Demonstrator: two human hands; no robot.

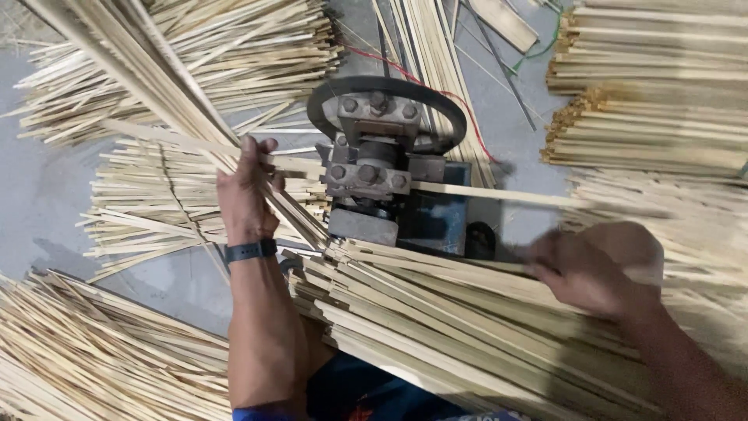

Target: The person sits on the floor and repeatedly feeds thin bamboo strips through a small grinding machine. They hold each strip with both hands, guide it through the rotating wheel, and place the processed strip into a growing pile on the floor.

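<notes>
The left hand [248, 191] is closed around a sheaf of long bamboo strips [148, 82] that rises up and to the left, out of the frame. The lower ends of that sheaf meet the hand just beside the left face of the metal splitting machine [372, 168]. The hand touches the strips and stands near the machine without touching it.

A single flat bamboo slat [499, 193] issues from the right side of the machine. Its long axis runs nearly level, from the machine's bolted block out to the right. The right hand [586, 269] lies below and slightly right of that slat's midpoint. It is blurred by motion, so whether it is closed on anything cannot be told; it appears loosely curled and is nearer to the slat than the left hand is.

A wide stack of split slats [436, 327] lies across the lap, between the two forearms, fanning down to the right. Further bundles [647, 101] lie on the grey floor [39, 203] on all sides. A dark wristband [251, 250] sits on the left wrist.
</notes>
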